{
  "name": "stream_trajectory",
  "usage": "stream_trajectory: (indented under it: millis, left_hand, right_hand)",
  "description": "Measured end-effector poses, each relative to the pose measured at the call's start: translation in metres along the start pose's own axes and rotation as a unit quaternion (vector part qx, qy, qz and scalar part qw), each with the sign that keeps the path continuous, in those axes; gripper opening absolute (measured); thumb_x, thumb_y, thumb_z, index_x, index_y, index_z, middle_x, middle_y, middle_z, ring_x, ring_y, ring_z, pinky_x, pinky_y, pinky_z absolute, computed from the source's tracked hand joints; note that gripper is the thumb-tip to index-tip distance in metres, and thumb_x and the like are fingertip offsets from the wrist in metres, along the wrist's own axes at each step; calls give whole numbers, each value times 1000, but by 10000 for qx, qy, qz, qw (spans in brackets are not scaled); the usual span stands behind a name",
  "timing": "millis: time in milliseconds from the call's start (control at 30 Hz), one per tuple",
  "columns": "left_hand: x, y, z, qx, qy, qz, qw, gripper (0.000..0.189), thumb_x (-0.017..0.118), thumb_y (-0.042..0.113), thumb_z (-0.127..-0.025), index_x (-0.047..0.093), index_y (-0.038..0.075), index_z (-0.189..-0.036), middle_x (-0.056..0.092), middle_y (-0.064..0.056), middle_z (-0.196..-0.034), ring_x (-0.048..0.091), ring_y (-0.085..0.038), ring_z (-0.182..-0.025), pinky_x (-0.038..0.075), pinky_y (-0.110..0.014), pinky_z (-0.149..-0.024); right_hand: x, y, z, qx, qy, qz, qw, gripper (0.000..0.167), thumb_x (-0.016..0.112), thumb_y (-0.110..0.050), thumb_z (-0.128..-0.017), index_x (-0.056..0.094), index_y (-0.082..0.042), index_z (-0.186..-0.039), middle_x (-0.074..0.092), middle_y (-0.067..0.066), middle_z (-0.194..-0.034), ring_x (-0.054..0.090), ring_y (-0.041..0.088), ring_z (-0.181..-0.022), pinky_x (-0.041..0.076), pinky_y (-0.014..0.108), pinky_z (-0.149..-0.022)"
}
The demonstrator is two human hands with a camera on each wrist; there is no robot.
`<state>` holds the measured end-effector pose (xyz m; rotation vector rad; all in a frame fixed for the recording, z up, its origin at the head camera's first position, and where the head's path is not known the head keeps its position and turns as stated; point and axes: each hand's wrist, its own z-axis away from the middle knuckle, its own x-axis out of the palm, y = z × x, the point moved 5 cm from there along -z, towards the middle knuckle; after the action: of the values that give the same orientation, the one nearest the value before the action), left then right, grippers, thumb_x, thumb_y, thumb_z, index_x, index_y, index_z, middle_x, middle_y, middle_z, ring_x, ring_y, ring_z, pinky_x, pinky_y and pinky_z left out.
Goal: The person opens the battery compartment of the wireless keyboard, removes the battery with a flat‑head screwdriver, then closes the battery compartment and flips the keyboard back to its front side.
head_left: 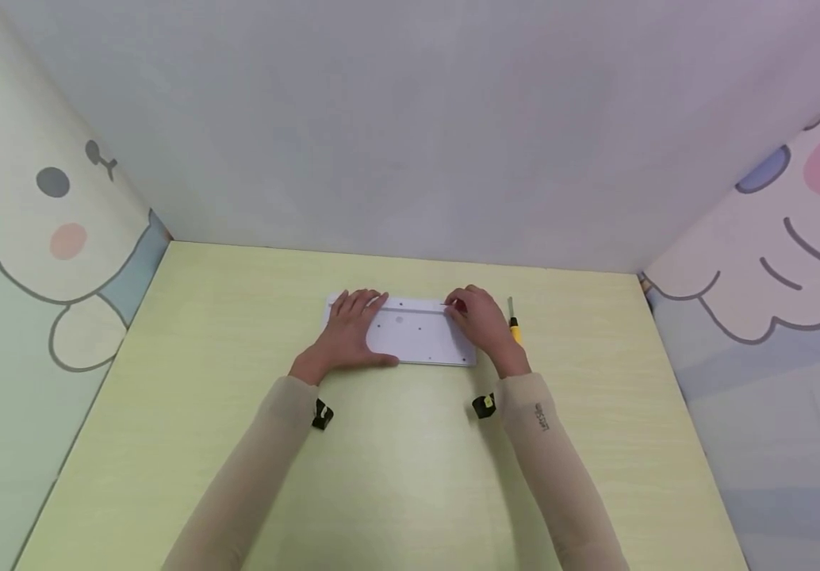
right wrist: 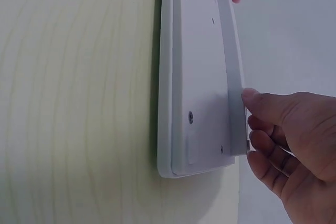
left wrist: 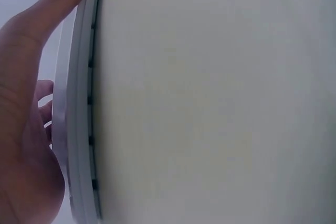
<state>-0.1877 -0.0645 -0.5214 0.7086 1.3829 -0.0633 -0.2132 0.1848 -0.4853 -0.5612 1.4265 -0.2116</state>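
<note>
White keyboard (head_left: 420, 345) lies beneath left hand (head_left: 348, 335), fingers spread wide, thumb at near edge. Right hand (head_left: 483, 321), fingers curled, pinches its far rim.

Between the forearms (head_left: 253, 476), the worktop (head_left: 396, 476) gives a wide approach to the white panel's (head_left: 424, 345) near edge. The yellow-handled tool (head_left: 515, 331) obstructs the right hand's (head_left: 483, 321) outer side; the wall (head_left: 396, 143) limits reach behind.

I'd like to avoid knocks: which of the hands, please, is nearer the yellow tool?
The right hand: the yellow tool lies just beside it, while the left hand is farther away, on the white panel.
</note>
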Motion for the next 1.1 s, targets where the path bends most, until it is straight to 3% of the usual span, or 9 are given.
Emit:
stream_trajectory:
  millis: [567,833,1100]
  left_hand:
    - [-2,-1,-4,-137,54,263,9995,124,79,75,-67,24,18,-163,33,-8,-162,24,-32,-154,3,-54,-132]
    - [2,-2,-5,-144,139,353,9992,124,80,76,-66,26,19,-162,34,-8,-162,25,-31,-153,4,-54,-132]
    - [6,-1,-3,-154,173,439,9988,124,81,75,-64,28,18,-161,35,-9,-161,26,-31,-153,5,-55,-131]
  right_hand:
    - [0,-1,-10,27,41,-86,10000,14,68,-15,-98,71,-5,-107,67,13,-99,58,25,-89,52,37,-82]
    - [4,-1,-14,185,-270,-28,9995,15,63,-13,-101,67,-1,-109,68,16,-108,62,29,-99,55,42,-94]
    - [6,2,-12,166,-323,-118,9993,16,62,-14,-102,65,0,-110,68,17,-108,62,29,-98,55,42,-91]
